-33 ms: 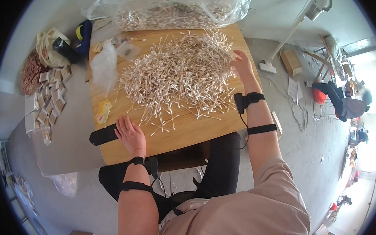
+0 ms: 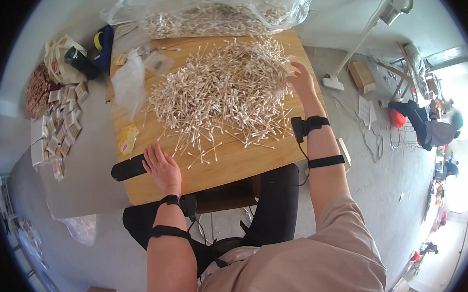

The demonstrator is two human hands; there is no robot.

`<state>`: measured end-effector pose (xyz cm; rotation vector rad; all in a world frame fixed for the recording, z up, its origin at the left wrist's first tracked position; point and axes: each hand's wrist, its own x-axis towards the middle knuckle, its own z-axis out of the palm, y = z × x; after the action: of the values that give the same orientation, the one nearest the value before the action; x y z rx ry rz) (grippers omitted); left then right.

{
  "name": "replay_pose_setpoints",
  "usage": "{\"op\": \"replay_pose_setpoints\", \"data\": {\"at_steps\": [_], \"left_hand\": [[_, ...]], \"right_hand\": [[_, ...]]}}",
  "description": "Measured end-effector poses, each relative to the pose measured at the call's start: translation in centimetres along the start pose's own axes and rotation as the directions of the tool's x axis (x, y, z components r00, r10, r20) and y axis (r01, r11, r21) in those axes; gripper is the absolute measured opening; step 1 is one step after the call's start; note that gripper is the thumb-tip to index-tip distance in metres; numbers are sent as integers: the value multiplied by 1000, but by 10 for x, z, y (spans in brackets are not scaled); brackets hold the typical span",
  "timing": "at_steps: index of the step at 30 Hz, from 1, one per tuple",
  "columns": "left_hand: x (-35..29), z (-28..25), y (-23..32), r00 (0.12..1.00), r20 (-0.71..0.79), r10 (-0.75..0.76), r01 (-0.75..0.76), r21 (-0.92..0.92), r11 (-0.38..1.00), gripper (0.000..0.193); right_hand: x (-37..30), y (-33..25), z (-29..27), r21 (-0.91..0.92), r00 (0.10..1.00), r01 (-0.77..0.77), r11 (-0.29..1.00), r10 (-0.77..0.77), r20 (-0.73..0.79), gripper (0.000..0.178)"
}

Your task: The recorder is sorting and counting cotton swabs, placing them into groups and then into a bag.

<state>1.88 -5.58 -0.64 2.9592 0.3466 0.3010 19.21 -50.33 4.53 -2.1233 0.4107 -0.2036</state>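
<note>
A wide heap of cotton swabs [image 2: 220, 88] with white tips and pale sticks covers much of the wooden table [image 2: 235, 162]. My left hand [image 2: 163, 168] lies flat near the front left edge, fingers stretched, their tips beside or over the end of a long black object [image 2: 128, 168] whose kind I cannot make out. At the heap's right side is my right hand [image 2: 301, 81], its fingers apart and slightly curved against the outer swabs, with nothing visibly held. A few loose swabs lie between the heap and my left hand.
Behind the heap is a big clear plastic bag [image 2: 211, 20] of swabs. A yellow packet [image 2: 129, 139] and a thin plastic bag [image 2: 130, 85] lie on the left. Several small boxes [image 2: 72, 124] are piled farther left. A stick vacuum [image 2: 363, 41] stands right; another person [image 2: 438, 131] sits beyond.
</note>
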Motion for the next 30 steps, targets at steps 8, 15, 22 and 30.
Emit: {"op": "replay_pose_setpoints", "data": {"at_steps": [8, 15, 22, 30], "left_hand": [[0, 0, -3, 1000, 9, -9, 9, 12, 1000, 41], [-1, 1, -1, 1000, 20, -17, 17, 8, 1000, 41], [-1, -2, -2, 1000, 14, -12, 11, 13, 1000, 42], [1, -1, 2, 1000, 13, 1, -1, -1, 1000, 42]], "right_hand": [[-61, -3, 10, -415, 923, 263, 871, -353, -155, 39], [-85, -68, 58, -339, 853, 510, 791, -517, 76, 12], [-78, -79, 89, -466, 895, 439, 768, -421, 149, 9], [-70, -79, 100, -594, 927, 376, 711, -291, 239, 12]]}}
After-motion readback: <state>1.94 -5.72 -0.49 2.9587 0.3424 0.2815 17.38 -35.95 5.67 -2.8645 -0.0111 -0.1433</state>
